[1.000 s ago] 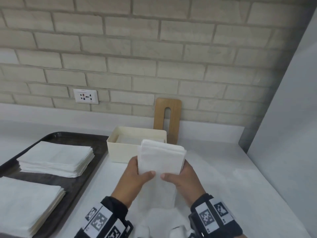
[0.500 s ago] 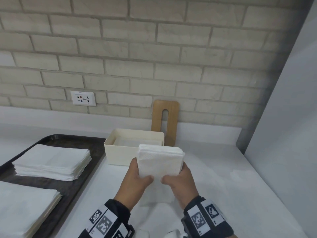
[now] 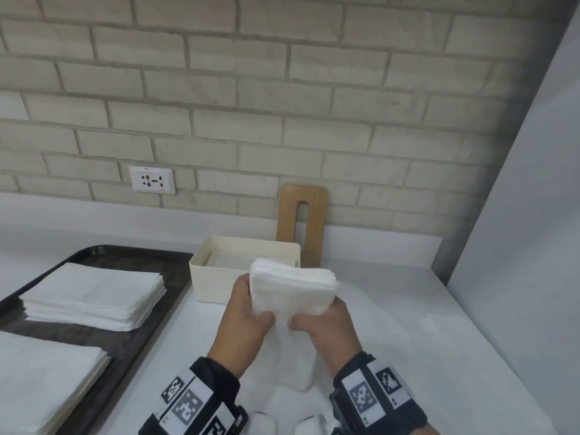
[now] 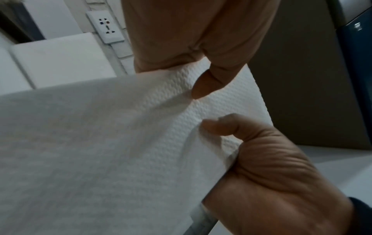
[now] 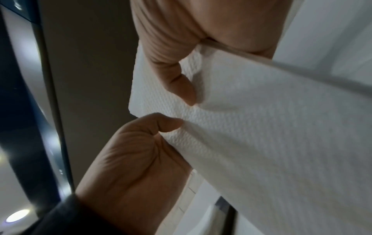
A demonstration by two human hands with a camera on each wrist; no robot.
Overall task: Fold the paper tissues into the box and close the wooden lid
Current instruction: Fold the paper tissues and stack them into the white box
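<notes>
Left hand (image 3: 248,312) and right hand (image 3: 326,324) both pinching a folded wad of paper tissues (image 3: 290,288), thumbs pressing its near face, holding it above the white counter (image 3: 392,324) just in front of the open cream box (image 3: 219,277), wooden lid (image 3: 303,224) leaning upright against the brick wall behind it

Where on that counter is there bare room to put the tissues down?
Bare counter lies right of the box, out to the grey side panel. The tray on the left is crowded with two tissue stacks; only a narrow strip separates tray and box.
</notes>
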